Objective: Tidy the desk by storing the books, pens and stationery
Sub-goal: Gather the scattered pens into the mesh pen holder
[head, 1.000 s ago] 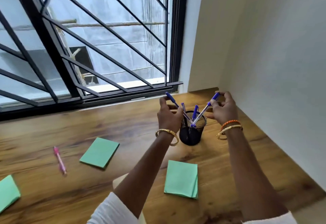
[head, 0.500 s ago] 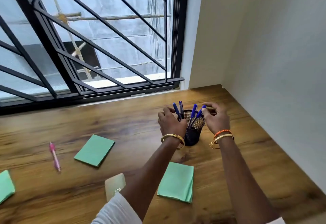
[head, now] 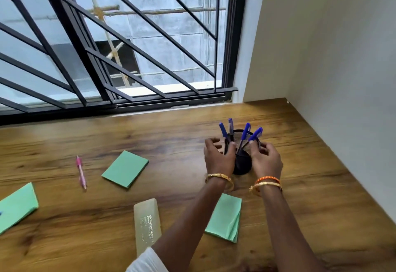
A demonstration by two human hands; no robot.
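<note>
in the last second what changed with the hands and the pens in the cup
Both hands dropped from the pen tops to the black mesh cup: the left hand and right hand now flank its sides. The four blue pens, splayed wide and pinched a second ago, were let go and stand closer together in the cup. The pink pen, green notepads and clear case lie as before.

A barred window [head: 120, 42] stands behind the wooden desk [head: 310, 186], a pale wall [head: 342, 57] to its right.
</note>
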